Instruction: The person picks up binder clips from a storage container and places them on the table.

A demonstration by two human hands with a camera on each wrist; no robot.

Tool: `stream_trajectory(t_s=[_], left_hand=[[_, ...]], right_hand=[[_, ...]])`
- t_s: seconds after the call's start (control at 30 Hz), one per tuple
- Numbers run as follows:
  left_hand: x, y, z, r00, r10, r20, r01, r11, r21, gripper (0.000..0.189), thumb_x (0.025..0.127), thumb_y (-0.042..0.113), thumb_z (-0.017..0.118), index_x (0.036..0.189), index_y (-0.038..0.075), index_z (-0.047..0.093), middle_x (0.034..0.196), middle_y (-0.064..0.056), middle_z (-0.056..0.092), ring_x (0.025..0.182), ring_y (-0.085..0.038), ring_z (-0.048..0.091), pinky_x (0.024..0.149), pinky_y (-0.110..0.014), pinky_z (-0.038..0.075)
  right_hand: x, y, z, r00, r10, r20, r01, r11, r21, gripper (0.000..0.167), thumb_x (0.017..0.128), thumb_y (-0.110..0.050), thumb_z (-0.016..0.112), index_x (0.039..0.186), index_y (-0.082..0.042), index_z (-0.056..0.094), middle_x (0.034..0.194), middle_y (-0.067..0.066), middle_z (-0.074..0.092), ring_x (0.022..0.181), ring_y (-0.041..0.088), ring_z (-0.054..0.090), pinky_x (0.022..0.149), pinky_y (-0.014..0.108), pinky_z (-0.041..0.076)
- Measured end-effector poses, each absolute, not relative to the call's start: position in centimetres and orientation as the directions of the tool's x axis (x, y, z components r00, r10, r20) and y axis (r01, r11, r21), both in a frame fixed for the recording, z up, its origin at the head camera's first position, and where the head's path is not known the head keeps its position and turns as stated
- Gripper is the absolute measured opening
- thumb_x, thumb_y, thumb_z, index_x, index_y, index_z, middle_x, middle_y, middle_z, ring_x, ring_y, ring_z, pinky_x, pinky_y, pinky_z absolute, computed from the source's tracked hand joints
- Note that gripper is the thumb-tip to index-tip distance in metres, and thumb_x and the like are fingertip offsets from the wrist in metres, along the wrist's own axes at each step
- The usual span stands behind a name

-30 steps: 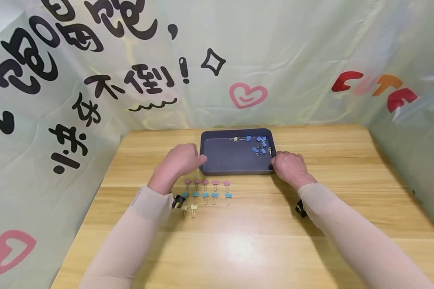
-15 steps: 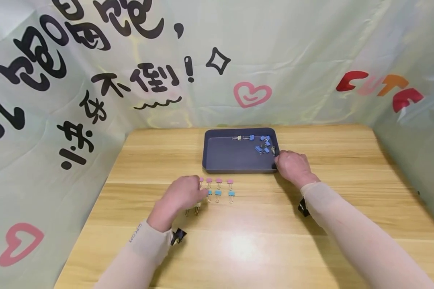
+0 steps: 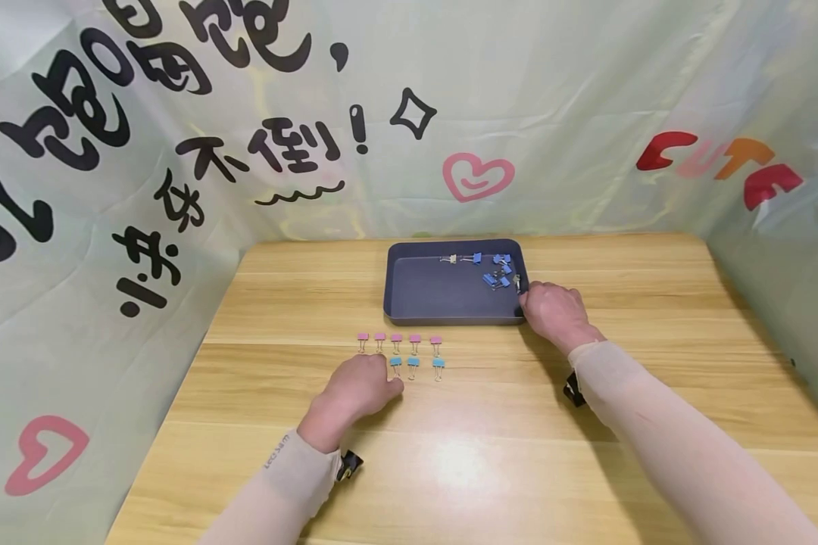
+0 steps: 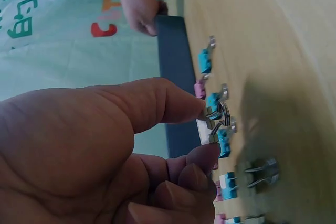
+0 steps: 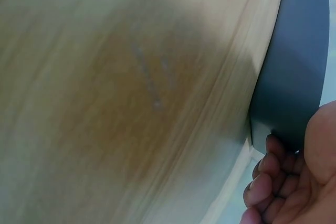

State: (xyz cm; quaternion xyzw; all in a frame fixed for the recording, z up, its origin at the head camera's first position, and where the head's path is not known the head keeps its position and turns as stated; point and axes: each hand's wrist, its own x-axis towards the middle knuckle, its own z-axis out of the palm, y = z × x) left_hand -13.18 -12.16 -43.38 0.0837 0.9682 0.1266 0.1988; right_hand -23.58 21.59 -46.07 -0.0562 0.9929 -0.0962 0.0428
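My left hand (image 3: 357, 390) is low over the table beside the rows of small binder clips. In the left wrist view its thumb and index finger pinch a pale yellow binder clip (image 4: 213, 124) with wire handles. Another pale clip (image 4: 254, 174) lies on the table below the fingers. Farther from me is a row of pink binder clips (image 3: 397, 339); nearer is a row of light blue clips (image 3: 413, 363), partly hidden by the left hand. At the dark tray's (image 3: 423, 299) right front corner, my right hand (image 3: 555, 312) grips the rim, fingers curled against the outer wall.
Inside the tray, several darker blue clips (image 3: 497, 280) lie at the right, with a pale clip (image 3: 452, 259) near the far wall. A printed cloth (image 3: 552, 113) hangs behind the wooden table (image 3: 641, 303) and along its sides.
My left hand has come from the tray's left side toward me, down to the clip rows, and now pinches a pale clip. The right hand stays at the tray corner. The head view shifted slightly.
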Motion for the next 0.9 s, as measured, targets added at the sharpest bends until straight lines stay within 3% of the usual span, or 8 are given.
stream_trajectory(t_s=[0.6, 0.9], left_hand=[[-13.2, -11.4, -44.6, -0.916, 0.175, -0.361, 0.100, 0.971, 0.219, 0.031, 0.098, 0.031, 0.066, 0.078, 0.007, 0.064, 0.077, -0.008, 0.061, 0.069, -0.023, 0.055, 0.061, -0.037, 0.047], [-14.1, -11.9, -42.3, -0.917, 0.154, -0.368, 0.064, 0.967, 0.246, 0.037, 0.104, 0.035, 0.062, 0.078, 0.008, 0.064, 0.077, -0.009, 0.060, 0.066, -0.022, 0.053, 0.060, -0.034, 0.045]], right_hand=[[-23.6, 21.7, -46.1, -0.991, -0.111, -0.072, -0.094, 0.974, -0.206, 0.037, 0.108, -0.024, 0.040, 0.091, 0.001, 0.061, 0.091, 0.022, 0.068, 0.092, 0.043, 0.068, 0.087, 0.062, 0.050], [-23.5, 21.7, -46.1, -0.990, -0.118, -0.074, -0.100, 0.972, -0.211, 0.038, 0.109, -0.025, 0.040, 0.092, 0.002, 0.061, 0.091, 0.023, 0.068, 0.093, 0.043, 0.068, 0.087, 0.063, 0.050]])
